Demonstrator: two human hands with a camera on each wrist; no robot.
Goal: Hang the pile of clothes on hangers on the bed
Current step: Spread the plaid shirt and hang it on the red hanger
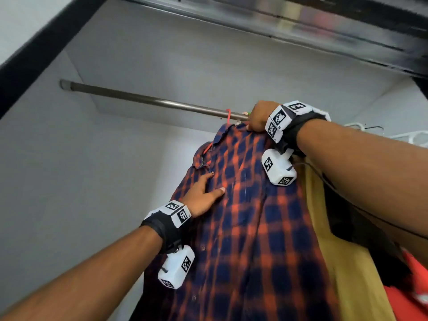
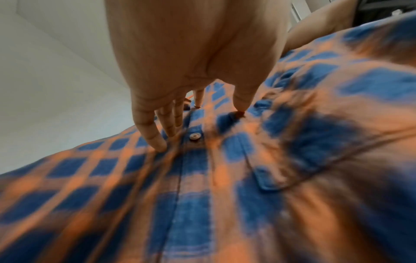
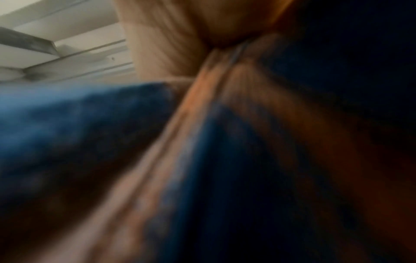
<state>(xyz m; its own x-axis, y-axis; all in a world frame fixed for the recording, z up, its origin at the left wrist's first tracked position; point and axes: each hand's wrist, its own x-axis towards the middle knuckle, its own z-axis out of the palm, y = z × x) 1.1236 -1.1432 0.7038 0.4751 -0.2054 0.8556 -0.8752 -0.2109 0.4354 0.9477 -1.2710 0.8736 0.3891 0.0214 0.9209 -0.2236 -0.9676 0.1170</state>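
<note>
A blue and orange plaid shirt (image 1: pixel 243 216) hangs on a red hanger (image 1: pixel 228 117) whose hook sits over a dark metal closet rod (image 1: pixel 143 101), seen from below inside a pale grey wardrobe. The left hand (image 1: pixel 203 193) lies flat against the shirt's chest, fingers straight and spread, pressing lightly on the cloth without gripping it. In the left wrist view, the left hand's fingertips (image 2: pixel 157 142) touch the fabric just beside a small round button (image 2: pixel 194 136) on the front placket, with the thumb set down on the far side of that button; a chest pocket (image 2: pixel 270 178) lies below and beside the thumb. The right hand (image 1: pixel 259 117) is raised well above the left hand, at the shirt's collar right next to the rod, with its fingers curled around the top of the shirt near the hanger's neck. The right wrist view is dark and heavily blurred, showing only smeared blue and orange cloth against the palm. Both wrists wear black straps carrying white blocks printed with black square markers. Beyond the right forearm, a mustard-yellow garment (image 1: pixel 335 251) hangs touching the plaid shirt, then dark clothing, and a red item (image 1: pixel 414 286) beyond that. White hangers (image 1: pixel 412 136) show farther out past the right wrist.
</note>
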